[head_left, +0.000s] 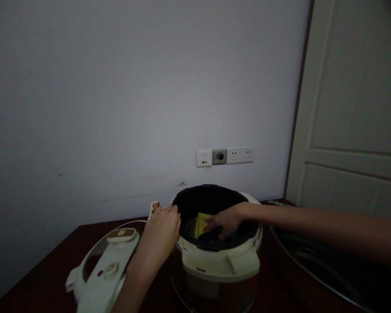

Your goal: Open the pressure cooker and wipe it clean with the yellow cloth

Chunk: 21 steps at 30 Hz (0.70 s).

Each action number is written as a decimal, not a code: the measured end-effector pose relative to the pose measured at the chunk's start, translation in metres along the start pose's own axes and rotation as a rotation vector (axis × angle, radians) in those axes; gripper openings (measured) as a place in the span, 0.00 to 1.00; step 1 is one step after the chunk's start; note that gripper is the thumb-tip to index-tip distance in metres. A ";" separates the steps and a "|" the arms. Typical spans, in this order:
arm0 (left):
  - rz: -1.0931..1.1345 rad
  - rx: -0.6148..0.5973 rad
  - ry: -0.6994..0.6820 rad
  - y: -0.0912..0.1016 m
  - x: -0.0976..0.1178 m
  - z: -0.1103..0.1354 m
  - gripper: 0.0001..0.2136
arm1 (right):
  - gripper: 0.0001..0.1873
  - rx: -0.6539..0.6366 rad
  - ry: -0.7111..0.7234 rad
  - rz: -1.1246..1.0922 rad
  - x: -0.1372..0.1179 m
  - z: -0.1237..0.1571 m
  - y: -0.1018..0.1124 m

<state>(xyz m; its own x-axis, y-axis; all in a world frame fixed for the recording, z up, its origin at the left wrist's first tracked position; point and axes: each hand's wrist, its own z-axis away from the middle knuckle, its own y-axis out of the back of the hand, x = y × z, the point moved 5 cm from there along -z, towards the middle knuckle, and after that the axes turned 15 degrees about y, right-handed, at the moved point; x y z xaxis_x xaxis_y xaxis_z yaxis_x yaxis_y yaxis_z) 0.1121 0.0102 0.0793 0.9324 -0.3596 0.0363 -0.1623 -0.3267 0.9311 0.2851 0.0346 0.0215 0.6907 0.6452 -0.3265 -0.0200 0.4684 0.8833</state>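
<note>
A white and brown electric pressure cooker stands without its lid, a black inner pot seated in it. My right hand reaches down into the pot from the right, fingers bent over a yellow sponge near the bottom. Part of the sponge is hidden under my fingers. At the pot's left edge, my left hand is closed over the rim, its fingertips curled inward. Left of that hand lies the cooker's white lid, its handle and valve facing up.
A large metal-rimmed basin sits to the right, partly beneath my right forearm. Dark red tabletop shows at left. Wall sockets are behind the cooker, and a pale door stands at the right.
</note>
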 end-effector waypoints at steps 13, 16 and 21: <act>-0.028 -0.014 0.010 -0.010 0.002 -0.003 0.18 | 0.32 -0.180 0.245 0.012 -0.015 -0.018 -0.006; -0.038 -0.007 0.016 -0.013 0.001 -0.004 0.17 | 0.32 -0.218 0.315 0.052 -0.017 -0.036 -0.005; -0.031 0.064 -0.001 -0.014 -0.001 -0.003 0.17 | 0.30 -0.195 0.299 -0.005 -0.005 -0.061 0.003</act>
<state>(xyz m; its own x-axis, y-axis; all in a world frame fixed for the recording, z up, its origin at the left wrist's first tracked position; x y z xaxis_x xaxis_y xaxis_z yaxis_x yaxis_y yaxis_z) 0.1145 0.0180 0.0674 0.9369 -0.3494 0.0078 -0.1541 -0.3929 0.9066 0.2370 0.0693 0.0051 0.4496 0.7771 -0.4405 -0.1746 0.5600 0.8099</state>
